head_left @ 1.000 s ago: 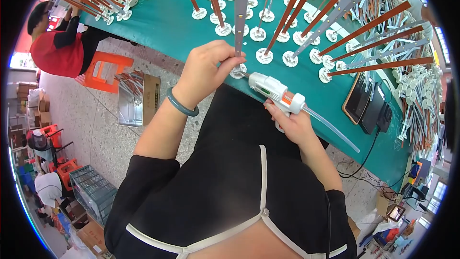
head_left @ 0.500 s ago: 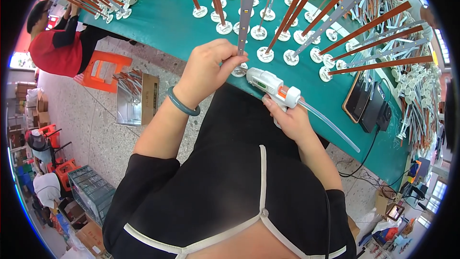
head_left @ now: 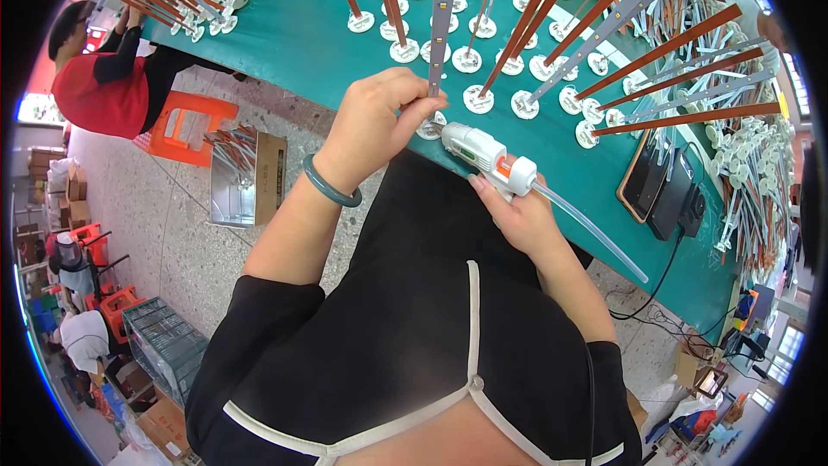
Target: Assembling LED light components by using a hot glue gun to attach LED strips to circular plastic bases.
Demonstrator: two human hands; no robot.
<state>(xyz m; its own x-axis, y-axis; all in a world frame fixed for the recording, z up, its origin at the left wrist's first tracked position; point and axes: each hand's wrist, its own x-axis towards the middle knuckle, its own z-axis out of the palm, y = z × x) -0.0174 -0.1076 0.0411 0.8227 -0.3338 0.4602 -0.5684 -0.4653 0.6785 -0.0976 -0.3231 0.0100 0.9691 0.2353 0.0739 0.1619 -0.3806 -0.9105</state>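
1. Well, the left hand (head_left: 373, 125) was narrow, thumb and fingers pinching the grey strip (head_left: 438, 43) low, near its foot; the strip stood roughly upright over a round white base (head_left: 431, 128) by the front edge of the surface (head_left: 293, 43).

2. The right hand (head_left: 522, 216) was closed around the grip of a white glue gun (head_left: 476, 151). Whether a finger pressed the trigger could not be told.

3. The nozzle end pointed at the base, right by the strip's foot; contact there was too small to make out. Good work, in my judgement, called for a steady low pinch, a plumb strip, glue laid along the joint, and fingertips kept off the hot tip.

4. Holding still until the glue gripped seemed wise, since so tall a strip could easily lean.

5. The front edge ran close below the base, leaving little margin on the wearer's side.

6. Beyond and to the right, brown strips (head_left: 690, 116) and grey ones stood on bases, some tilted, so a sideways swing risked knocking them. More bare surface lay to the left.

7. The clear glue stick (head_left: 595, 229) trailed rightward from the gun, short of the phone (head_left: 645, 173).
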